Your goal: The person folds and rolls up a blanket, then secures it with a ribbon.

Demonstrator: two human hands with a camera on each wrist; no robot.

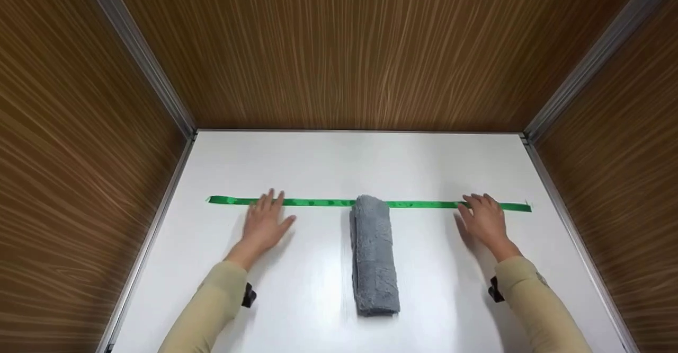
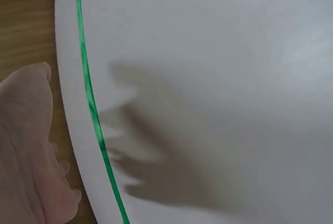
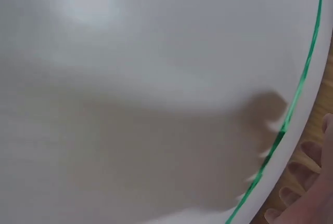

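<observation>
Wood-walled white tabletop (image 1: 318, 162): I see a rolled grey towel (image 1: 374, 255) crossing a green ribbon (image 1: 424, 204); either side, my left hand (image 1: 265, 224) and right hand (image 1: 484, 220) lie relaxed, fingertips over the ribbon.

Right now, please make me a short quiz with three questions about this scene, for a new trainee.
1. True or false: the grey rolled towel lies across the green ribbon.
2. What do the fingertips of the left hand and the right hand reach? A) the towel B) the ribbon C) the wooden wall
3. Fill in: the table surface is ____ in colour.

Key: 1 true, its far end covers the ribbon; 2 B; 3 white.
</observation>
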